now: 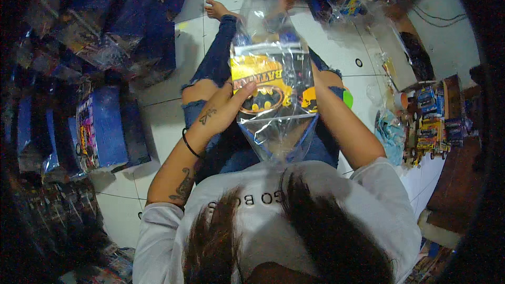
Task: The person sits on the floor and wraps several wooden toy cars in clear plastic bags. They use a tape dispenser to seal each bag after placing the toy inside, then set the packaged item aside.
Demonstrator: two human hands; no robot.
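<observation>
Above my lap is a flat yellow and black package [268, 76], with a printed emblem on its front, inside a clear plastic bag [279, 139]. The loose plastic stretches beyond the package toward my feet and also back toward my shirt. My left hand [229, 105] grips the package's left side, its thumb pressed on the front and its fingers tucked behind. At the right edge, my right hand [317, 87] holds the other side; most of its fingers are hidden by the package.
Blue boxes [113, 126] in clear wrap crowd the left side. To the right, colourful toy packages [432, 118] stand beside a crumpled teal cloth [390, 132]. A green round thing [347, 99] shows by my right knee. White tiles [158, 121] surround my legs.
</observation>
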